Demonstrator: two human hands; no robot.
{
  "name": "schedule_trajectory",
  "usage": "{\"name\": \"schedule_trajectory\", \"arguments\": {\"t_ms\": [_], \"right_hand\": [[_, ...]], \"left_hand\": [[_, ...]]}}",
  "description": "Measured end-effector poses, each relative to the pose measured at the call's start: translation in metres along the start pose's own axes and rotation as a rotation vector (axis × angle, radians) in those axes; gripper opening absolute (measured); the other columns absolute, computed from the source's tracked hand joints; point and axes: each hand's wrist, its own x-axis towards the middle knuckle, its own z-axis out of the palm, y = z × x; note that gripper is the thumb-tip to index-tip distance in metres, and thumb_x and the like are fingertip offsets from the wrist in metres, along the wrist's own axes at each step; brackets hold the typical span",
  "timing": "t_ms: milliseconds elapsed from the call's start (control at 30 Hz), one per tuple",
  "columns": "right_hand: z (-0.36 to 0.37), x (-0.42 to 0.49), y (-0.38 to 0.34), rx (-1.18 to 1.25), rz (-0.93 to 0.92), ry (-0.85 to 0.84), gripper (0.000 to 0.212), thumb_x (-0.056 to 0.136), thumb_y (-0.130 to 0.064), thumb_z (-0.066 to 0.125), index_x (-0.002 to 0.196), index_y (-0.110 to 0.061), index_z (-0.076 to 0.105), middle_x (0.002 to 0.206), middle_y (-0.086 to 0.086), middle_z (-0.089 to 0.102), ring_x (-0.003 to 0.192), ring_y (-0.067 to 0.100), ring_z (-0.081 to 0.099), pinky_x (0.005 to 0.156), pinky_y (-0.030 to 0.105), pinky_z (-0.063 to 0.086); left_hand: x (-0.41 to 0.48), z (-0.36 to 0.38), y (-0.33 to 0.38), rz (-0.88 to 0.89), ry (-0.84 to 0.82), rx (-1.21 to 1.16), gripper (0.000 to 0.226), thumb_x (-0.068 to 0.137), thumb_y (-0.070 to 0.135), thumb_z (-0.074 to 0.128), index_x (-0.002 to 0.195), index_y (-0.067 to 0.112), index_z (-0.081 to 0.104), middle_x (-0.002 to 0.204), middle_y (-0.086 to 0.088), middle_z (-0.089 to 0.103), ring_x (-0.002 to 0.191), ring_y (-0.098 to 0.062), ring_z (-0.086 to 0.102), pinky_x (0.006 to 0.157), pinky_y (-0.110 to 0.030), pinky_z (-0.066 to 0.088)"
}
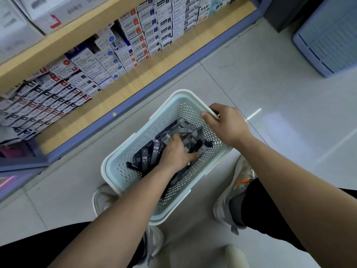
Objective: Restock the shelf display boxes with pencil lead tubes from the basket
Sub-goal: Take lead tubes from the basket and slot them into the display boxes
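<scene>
A person stands over a pale perforated basket [135,161] on the tiled floor [270,84], between their shoes. The left hand [177,153] is plunged among the pencil lead tubes [154,149] heaped in the basket, fingers curled down into them; whether any tube is gripped cannot be told. The right hand [226,122] clasps the basket's far right rim. The shelf display boxes [119,55] line the wooden shelf at far left.

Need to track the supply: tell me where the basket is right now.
In the head view, the basket sits on the floor at centre, between the person's shoes, just below the shelf; the right hand grips its far rim.
</scene>
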Motion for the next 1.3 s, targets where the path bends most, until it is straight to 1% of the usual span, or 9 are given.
{"name": "schedule_trajectory", "arguments": {"t_ms": [133, 333, 500, 633, 733, 900, 1000, 1133, 1300], "right_hand": [[0.001, 0.0, 0.0, 0.012, 0.017, -0.001, 0.032, 0.096, -0.05, 0.053, 0.084, -0.021, 0.06, 0.067, -0.001, 0.058, 0.068, 0.024, 0.055, 0.06, 0.037, 0.044], [0.001, 0.0, 0.0, 0.019, 0.021, -0.011, 0.03, 0.097, -0.048, 0.053, 0.077, -0.025, 0.053, 0.062, -0.003, 0.052, 0.064, 0.022, 0.051, 0.054, 0.033, 0.034], [0.001, 0.0, 0.0, 0.017, 0.023, -0.017, 0.032, 0.097, -0.048, 0.053, 0.075, -0.025, 0.051, 0.061, -0.003, 0.051, 0.059, 0.017, 0.048, 0.051, 0.032, 0.032], [0.001, 0.0, 0.0, 0.031, 0.012, -0.008, 0.034, 0.097, -0.045, 0.054, 0.07, -0.025, 0.047, 0.059, -0.003, 0.048, 0.057, 0.014, 0.044, 0.051, 0.032, 0.031], [0.001, 0.0, 0.0, 0.029, 0.011, -0.012, 0.032, 0.097, -0.046, 0.053, 0.078, -0.02, 0.055, 0.061, -0.002, 0.05, 0.059, 0.018, 0.046, 0.051, 0.033, 0.032], [0.001, 0.0, 0.0, 0.039, 0.017, -0.014, 0.031, 0.097, -0.046, 0.054, 0.08, -0.02, 0.056, 0.062, -0.001, 0.051, 0.06, 0.018, 0.047, 0.053, 0.032, 0.034], [0.001, 0.0, 0.0, 0.043, 0.019, -0.016, 0.031, 0.097, -0.046, 0.054, 0.08, -0.02, 0.057, 0.062, -0.001, 0.053, 0.06, 0.019, 0.048, 0.053, 0.033, 0.035], [0.001, 0.0, 0.0, 0.038, 0.018, -0.018, 0.032, 0.097, -0.046, 0.053, 0.079, -0.02, 0.057, 0.062, -0.001, 0.053, 0.059, 0.017, 0.048, 0.052, 0.033, 0.034], [0.001, 0.0, 0.0, 0.039, 0.021, -0.015, 0.032, 0.097, -0.047, 0.053, 0.082, -0.019, 0.06, 0.064, -0.001, 0.055, 0.062, 0.019, 0.051, 0.053, 0.033, 0.035]], "left_hand": [[-0.004, 0.005, 0.002, 0.005, -0.005, 0.048, 0.099, 0.066, 0.067, 0.079, 0.138, 0.011, 0.039, 0.137, -0.009, 0.054, 0.126, -0.029, 0.052, 0.102, -0.048, 0.047], [0.002, 0.007, 0.002, 0.012, -0.009, 0.065, 0.1, 0.062, 0.073, 0.076, 0.139, 0.018, 0.045, 0.138, -0.006, 0.057, 0.127, -0.029, 0.052, 0.105, -0.048, 0.045], [0.006, 0.008, 0.003, 0.052, -0.056, 0.049, 0.088, 0.073, 0.047, 0.083, 0.143, 0.013, 0.041, 0.138, -0.01, 0.056, 0.129, -0.03, 0.051, 0.106, -0.045, 0.044], [0.008, 0.006, 0.002, 0.056, -0.106, 0.037, 0.077, 0.077, 0.041, 0.082, 0.136, 0.016, 0.04, 0.131, -0.004, 0.06, 0.118, -0.026, 0.058, 0.098, -0.04, 0.048], [0.011, 0.003, 0.006, 0.043, -0.13, 0.038, 0.074, 0.075, 0.045, 0.082, 0.133, 0.02, 0.045, 0.127, -0.001, 0.061, 0.115, -0.024, 0.059, 0.098, -0.041, 0.049], [0.012, 0.005, 0.006, 0.059, -0.172, 0.063, 0.057, 0.071, 0.056, 0.075, 0.116, 0.027, 0.056, 0.117, 0.002, 0.064, 0.109, -0.023, 0.063, 0.093, -0.044, 0.052], [0.011, 0.004, 0.004, 0.065, -0.204, 0.036, 0.052, 0.08, 0.047, 0.075, 0.123, 0.025, 0.053, 0.121, 0.002, 0.065, 0.112, -0.021, 0.061, 0.096, -0.042, 0.05], [0.012, 0.004, 0.002, 0.086, -0.24, -0.025, 0.06, 0.084, 0.04, 0.074, 0.136, 0.024, 0.048, 0.125, 0.002, 0.064, 0.118, -0.021, 0.059, 0.094, -0.035, 0.047], [0.011, 0.0, 0.002, 0.063, -0.205, -0.129, 0.067, 0.088, 0.045, 0.07, 0.14, 0.018, 0.038, 0.13, -0.001, 0.06, 0.119, -0.023, 0.056, 0.1, -0.042, 0.047]]}}
